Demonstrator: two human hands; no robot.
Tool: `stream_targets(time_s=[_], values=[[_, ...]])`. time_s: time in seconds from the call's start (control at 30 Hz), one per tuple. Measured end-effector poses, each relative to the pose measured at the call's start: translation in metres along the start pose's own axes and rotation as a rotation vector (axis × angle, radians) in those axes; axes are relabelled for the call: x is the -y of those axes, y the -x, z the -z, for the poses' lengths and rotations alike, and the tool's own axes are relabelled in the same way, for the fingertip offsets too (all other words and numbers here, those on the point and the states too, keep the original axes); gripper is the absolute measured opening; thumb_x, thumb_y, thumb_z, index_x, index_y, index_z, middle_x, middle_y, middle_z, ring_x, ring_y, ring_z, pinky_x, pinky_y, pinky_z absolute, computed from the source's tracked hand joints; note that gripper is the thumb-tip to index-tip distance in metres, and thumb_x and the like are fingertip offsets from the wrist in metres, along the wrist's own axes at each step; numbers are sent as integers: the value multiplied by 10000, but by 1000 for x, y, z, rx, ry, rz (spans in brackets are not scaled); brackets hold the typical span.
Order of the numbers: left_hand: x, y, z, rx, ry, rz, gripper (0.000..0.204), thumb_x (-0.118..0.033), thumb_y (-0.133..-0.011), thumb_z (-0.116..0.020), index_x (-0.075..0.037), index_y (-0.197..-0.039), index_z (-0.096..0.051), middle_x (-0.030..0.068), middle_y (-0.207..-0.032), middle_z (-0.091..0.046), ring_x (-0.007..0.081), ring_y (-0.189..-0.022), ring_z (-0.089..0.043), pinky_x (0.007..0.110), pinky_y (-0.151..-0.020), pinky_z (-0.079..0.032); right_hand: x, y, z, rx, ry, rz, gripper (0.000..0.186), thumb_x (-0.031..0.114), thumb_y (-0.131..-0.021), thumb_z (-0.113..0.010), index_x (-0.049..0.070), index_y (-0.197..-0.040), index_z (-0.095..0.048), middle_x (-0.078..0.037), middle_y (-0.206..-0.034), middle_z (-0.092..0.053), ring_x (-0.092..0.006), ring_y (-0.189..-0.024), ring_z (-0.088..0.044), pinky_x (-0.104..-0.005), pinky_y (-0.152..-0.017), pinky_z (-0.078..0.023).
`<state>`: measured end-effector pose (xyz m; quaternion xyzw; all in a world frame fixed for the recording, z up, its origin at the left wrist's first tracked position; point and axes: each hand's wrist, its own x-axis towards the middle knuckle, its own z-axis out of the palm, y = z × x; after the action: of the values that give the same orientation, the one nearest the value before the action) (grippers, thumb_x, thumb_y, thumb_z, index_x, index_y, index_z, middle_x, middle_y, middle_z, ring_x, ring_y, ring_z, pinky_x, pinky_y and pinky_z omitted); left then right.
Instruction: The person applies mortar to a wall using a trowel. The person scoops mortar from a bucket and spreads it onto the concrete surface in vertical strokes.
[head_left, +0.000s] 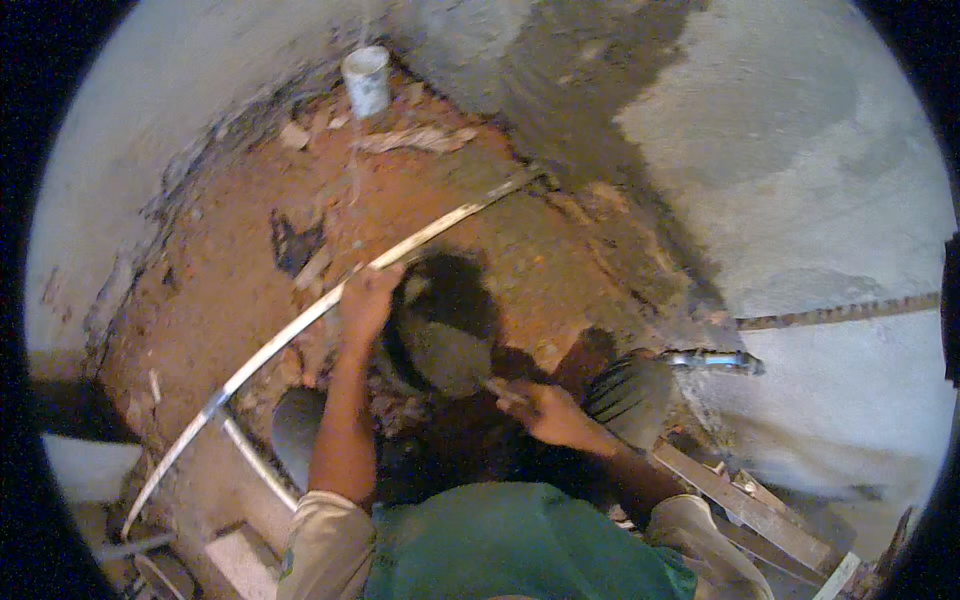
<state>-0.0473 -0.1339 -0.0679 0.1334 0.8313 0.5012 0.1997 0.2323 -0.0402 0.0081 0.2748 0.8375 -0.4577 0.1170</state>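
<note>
Between my knees is a dark round bucket (462, 282), tilted with its mouth toward me. My left hand (366, 303) is closed on the bucket's left rim; the fingertips are partly hidden. A trowel (452, 357) with a broad grey blade lies across the bucket's mouth. Its handle is in my right hand (548, 414), fingers wrapped round it. Dim light hides how much is in the bucket. Just beyond my left hand, a long whitish pipe (290, 333) crosses the dirt floor.
At the far corner stands a white cylindrical container (368, 84). Rubble and a dark scrap (296, 241) lie on the reddish dirt floor (215, 265). A partly wet plastered wall (770, 150) rises at right, with a short pipe (712, 359) jutting out. Wooden boards (745, 508) lie lower right.
</note>
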Motion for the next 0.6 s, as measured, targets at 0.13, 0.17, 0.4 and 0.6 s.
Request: stream_targets(time_s=[0.13,0.17,0.4,0.6], values=[[9,-7,3,-55,153,-125,406,-295,-749,-688,-19,-554,-464,20,-535,-419,143,-542,-378,316,-515,-334,19,12,39,103,112,2,426,317,-771,-662,128,-1138,-561,-124,-1064,-614,-328,-943,-597,-392,-797,-480],[11,-9,1,-50,174,-116,407,-285,-756,-687,-27,-546,-452,5,-535,-408,127,-541,-365,304,-508,-326,24,17,51,113,84,28,443,309,-758,-675,127,-1144,-557,-118,-1062,-616,-320,-943,-600,-383,-802,-479],[9,-8,0,-17,207,-46,387,-261,-770,-670,-76,-545,-415,-38,-552,-404,85,-538,-330,272,-482,-282,16,32,123,154,-136,135,299,264,-743,-719,39,-895,-593,-42,-700,-573,-133,-624,-536,-283,-558,-432],[1,-8,4,-47,179,-123,376,-239,-764,-672,-49,-546,-431,-21,-551,-410,91,-545,-351,273,-496,-296,-61,12,216,-65,-525,-167,228,247,-817,-632,36,-896,-600,-45,-697,-588,-126,-531,-551,-256,-486,-461]])
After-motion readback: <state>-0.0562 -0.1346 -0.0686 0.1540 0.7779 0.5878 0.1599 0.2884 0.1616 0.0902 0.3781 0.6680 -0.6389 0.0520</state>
